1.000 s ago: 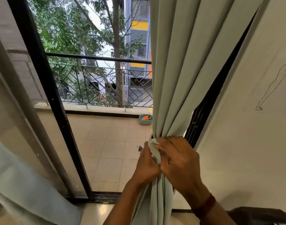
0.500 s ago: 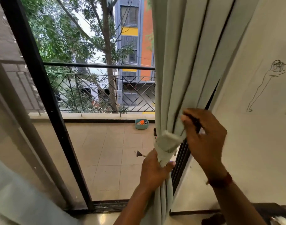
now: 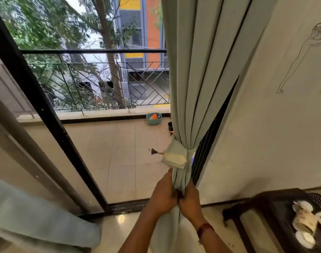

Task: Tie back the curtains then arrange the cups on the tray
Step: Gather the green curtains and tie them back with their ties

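At lower centre, the left hand and right hand curl fingers round the vertical pale green fabric curtain, just below its matching cloth tie-band

A black door frame ran slantwise across the glass. Beyond it lay a pale tiled balcony floor, bounded by a low ledge and a dark metal railing with diagonal bars. A teal basket holding something orange sat on the tiles against the ledge. Past the railing stood a leafy tree and a building with yellow and orange panels. On the cream wall at right was a line drawing of a figure, and a dark table stood below.
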